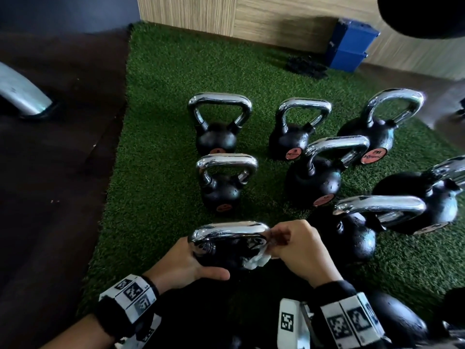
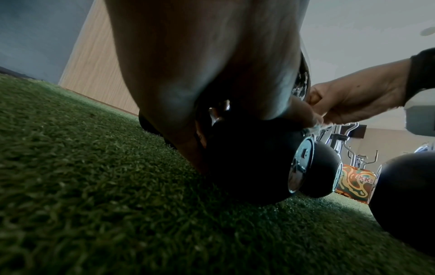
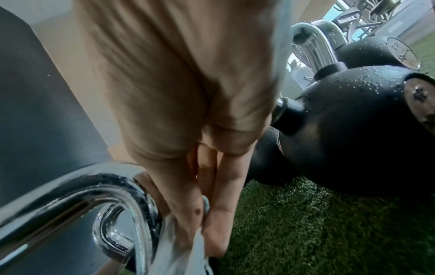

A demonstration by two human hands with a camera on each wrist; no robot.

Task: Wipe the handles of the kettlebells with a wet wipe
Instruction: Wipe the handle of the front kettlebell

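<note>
Wiping under way, bottom centre: nearest kettlebell [image 1: 226, 250] steadied by left hand [image 1: 183, 265]; wet wipe [image 1: 256, 260] pinched against handle [image 1: 231, 229] by right hand [image 1: 299, 245]. Remaining kettlebells [image 1: 219, 124]: untouched now, wiped status undeterminable.

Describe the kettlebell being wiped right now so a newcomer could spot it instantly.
Find the green turf mat with the cluster of chrome-handled kettlebells. It is the nearest kettlebell, at the front of the left column. Only this one is gripped by the left hand, while the right hand presses a white wet wipe against its handle.
</note>
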